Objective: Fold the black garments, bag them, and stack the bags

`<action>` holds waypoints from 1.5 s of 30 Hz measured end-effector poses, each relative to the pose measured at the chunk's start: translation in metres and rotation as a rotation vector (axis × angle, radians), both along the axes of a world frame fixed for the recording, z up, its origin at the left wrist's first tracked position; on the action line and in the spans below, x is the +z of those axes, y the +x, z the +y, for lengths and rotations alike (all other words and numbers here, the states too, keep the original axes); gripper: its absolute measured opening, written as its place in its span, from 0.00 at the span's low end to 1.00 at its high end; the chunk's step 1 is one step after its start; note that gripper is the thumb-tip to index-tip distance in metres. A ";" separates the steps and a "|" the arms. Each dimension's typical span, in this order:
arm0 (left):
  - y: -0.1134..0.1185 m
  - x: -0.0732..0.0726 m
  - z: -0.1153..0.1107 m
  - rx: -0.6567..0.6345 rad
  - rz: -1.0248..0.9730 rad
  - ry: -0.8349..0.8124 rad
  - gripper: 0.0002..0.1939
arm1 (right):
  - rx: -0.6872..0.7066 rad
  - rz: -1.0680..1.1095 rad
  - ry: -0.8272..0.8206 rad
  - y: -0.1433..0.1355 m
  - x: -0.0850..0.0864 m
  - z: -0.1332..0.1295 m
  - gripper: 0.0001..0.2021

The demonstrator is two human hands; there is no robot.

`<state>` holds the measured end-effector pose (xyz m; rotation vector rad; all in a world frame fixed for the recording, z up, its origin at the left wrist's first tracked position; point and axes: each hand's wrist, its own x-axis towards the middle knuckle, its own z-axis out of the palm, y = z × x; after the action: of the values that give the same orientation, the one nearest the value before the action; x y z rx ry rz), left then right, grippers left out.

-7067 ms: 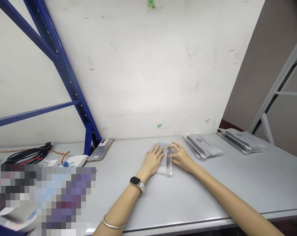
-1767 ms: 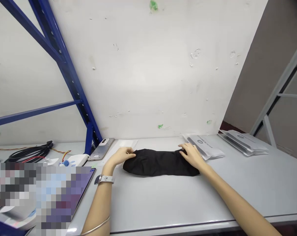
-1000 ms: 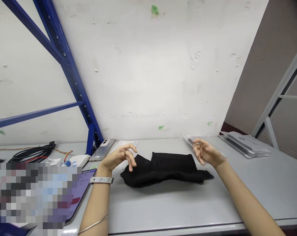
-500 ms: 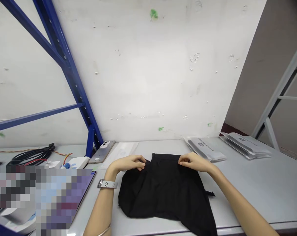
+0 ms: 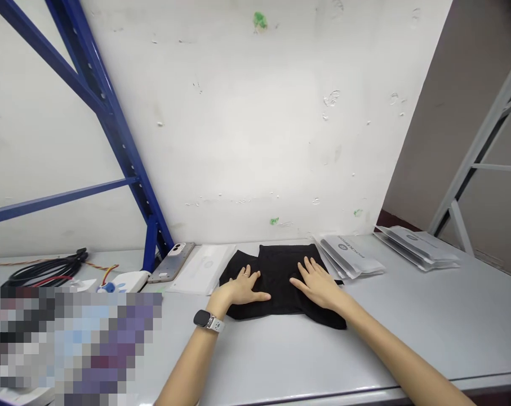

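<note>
A black cloth item (image 5: 278,265) lies spread on the grey table, with a boxy middle and a rounded part out to each side; its exact kind I cannot tell. My left hand (image 5: 243,288) rests palm down on its left part, fingers spread. On its right part lies my right hand (image 5: 318,282), also flat with the fingers apart. Neither hand grips the fabric. A watch (image 5: 208,320) with a pale strap is on my left wrist.
Flat white packages (image 5: 352,256) and a second stack of packages (image 5: 418,248) sit at the back right. A phone (image 5: 171,263) and a white translucent bag (image 5: 204,269) are at the back left. Coiled black cable (image 5: 48,268) lies near the blue rack post (image 5: 115,135).
The black cloth has moved away from me toward the wall and now lies flatter. Both hands, earlier with curled fingers at its far edge, are now opened flat on top of it.
</note>
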<state>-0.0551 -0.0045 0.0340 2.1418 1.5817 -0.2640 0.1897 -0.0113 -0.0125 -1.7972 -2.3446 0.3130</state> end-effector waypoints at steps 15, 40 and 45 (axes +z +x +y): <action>0.003 -0.025 0.015 0.027 0.064 0.099 0.48 | 0.057 0.014 0.020 0.001 -0.022 0.025 0.42; 0.008 -0.036 0.019 -0.004 -0.008 0.297 0.45 | 0.068 -0.010 0.035 0.002 -0.024 0.035 0.43; 0.012 -0.034 0.015 -0.025 0.002 0.224 0.43 | 0.075 -0.007 0.043 0.002 -0.024 0.035 0.43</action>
<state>-0.0428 0.0102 0.0003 2.3303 1.6543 -0.1007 0.1918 0.0234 -0.0362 -1.6969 -2.4094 0.2650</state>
